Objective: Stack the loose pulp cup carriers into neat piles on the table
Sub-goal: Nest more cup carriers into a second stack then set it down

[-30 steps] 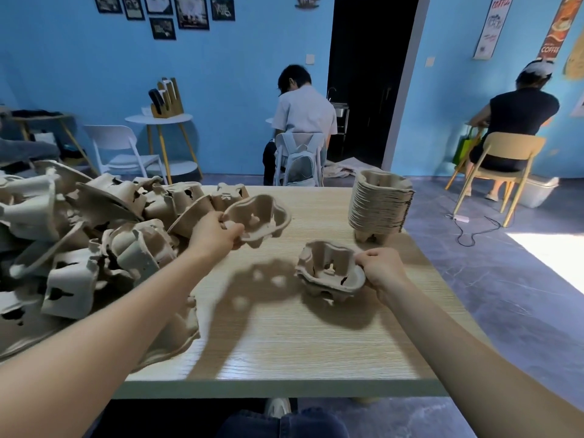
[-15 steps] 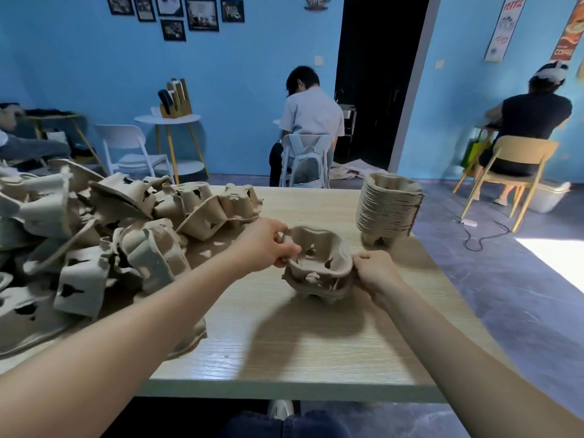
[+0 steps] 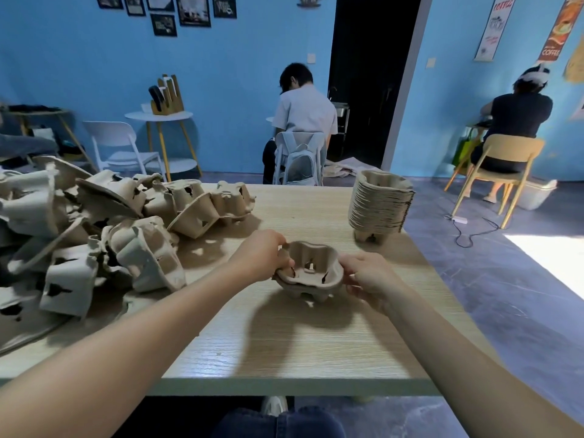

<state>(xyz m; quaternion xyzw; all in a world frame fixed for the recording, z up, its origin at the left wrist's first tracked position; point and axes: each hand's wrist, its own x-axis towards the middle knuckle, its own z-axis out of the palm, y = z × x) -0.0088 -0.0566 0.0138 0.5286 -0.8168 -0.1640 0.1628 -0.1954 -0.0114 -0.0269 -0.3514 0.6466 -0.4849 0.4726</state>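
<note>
1. Right across the middle sits the big pale wooden table (image 3: 284, 352); its left end is cut off by the picture edge.
2. On its left lies a messy heap of loose grey-brown pulp cup carriers (image 3: 104, 235), partly cut off too.
3. At the far right corner stands a tall neat pile of nested pulp carriers (image 3: 380, 205).
4. Near the middle rests a small pile of two brown pulp carriers (image 3: 311, 276), one sitting inside the other.
5. The left hand (image 3: 264, 257) pinches its left rim with curled fingers.
6. The right hand (image 3: 368, 278) grips its right rim; its fingertips are hidden.
</note>
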